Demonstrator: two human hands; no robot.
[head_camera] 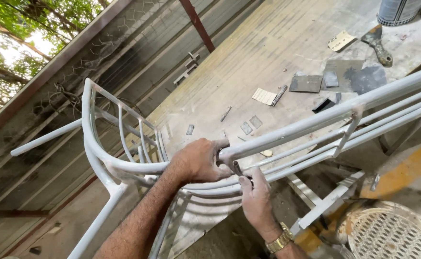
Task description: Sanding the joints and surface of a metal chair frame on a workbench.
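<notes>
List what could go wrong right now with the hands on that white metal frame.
1. The left hand wraps the top tube of the white metal frame beside a joint; if the frame shifts, fingers could be pinched.
2. The right hand presses a small dark tool into the joint near the left fingers; a slip might nick them.
3. The frame lies tilted across the worktable, so it may slide.

Both forearms are bare, with no sleeves in view. The right hand [256, 201] has a gold-coloured metal link wristwatch [279, 241] at its wrist; the left hand [198, 160] wears nothing.
</notes>
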